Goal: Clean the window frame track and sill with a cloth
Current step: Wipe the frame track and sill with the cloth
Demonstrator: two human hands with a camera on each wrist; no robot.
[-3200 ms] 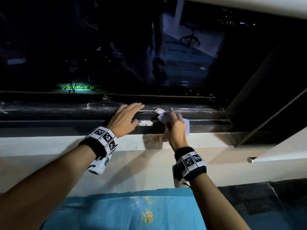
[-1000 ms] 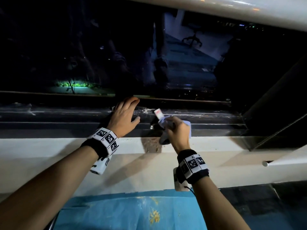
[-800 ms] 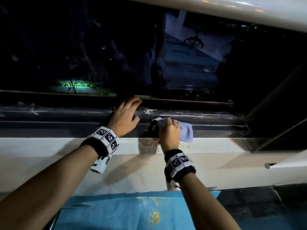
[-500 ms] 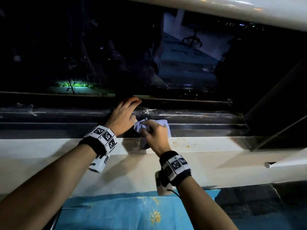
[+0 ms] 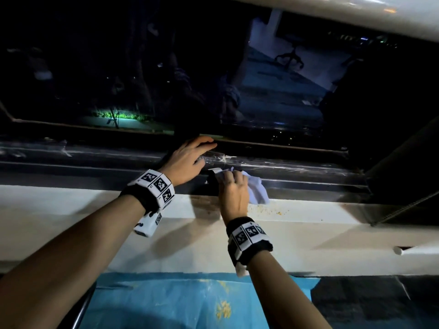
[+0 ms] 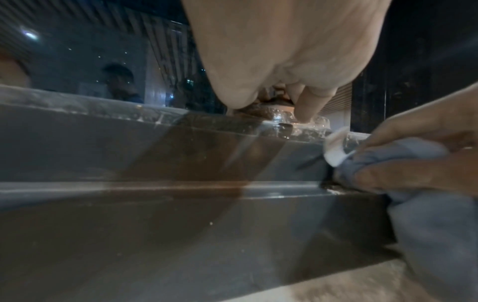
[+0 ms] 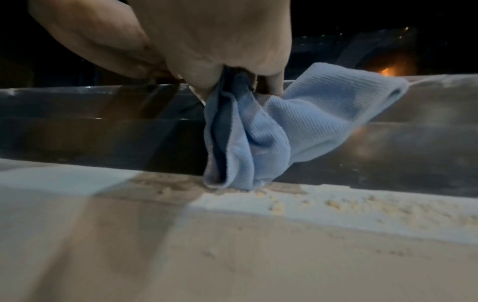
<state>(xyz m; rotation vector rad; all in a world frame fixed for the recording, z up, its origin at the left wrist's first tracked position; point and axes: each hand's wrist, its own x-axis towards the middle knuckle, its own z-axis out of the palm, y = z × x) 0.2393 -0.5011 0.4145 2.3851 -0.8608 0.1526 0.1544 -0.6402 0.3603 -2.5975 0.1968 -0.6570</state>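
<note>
A right hand (image 5: 234,193) grips a bunched, soft, pale-blue ribbed cloth (image 7: 261,134) against the dark metal window track (image 5: 297,172), its tail trailing onto the white sill (image 5: 332,211) below the track. The left hand (image 5: 187,160), fingers straight, rests on the track. The limp, light cloth likely wipes best bunched.

A blue sheet (image 5: 166,302) lies below; a beaded cord (image 5: 403,207) hangs right.

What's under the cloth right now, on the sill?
The cloth hangs bunched from the right hand; its lower end touches the white sill at the dark track's edge. Yellowish crumbs lie beside it. Whatever sits beneath the fabric is covered.
</note>
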